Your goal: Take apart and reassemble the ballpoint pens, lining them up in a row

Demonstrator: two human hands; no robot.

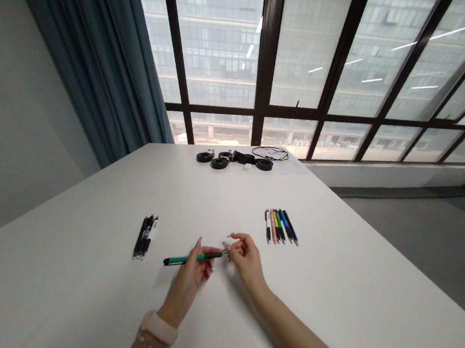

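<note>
My left hand [197, 264] is closed around a green and black pen [181, 260], which lies nearly level with its tip toward the right. At that end, the thumb and index finger of my right hand [244, 255] pinch the pen's silver tip; the rest of its fingers are loosely curled. Whether the tip piece is loose from the barrel cannot be made out. To the left lies a group of black and white pens [145, 237], side by side. Beyond my right hand is a row of pens in several colours [280, 226].
Black rolls of tape [219, 164] and a coiled black cable [270, 153] lie at the far end of the white table [79, 291]. A blue-grey curtain [99, 55] hangs at the left, and windows stand behind the table. Its right edge drops to a grey floor.
</note>
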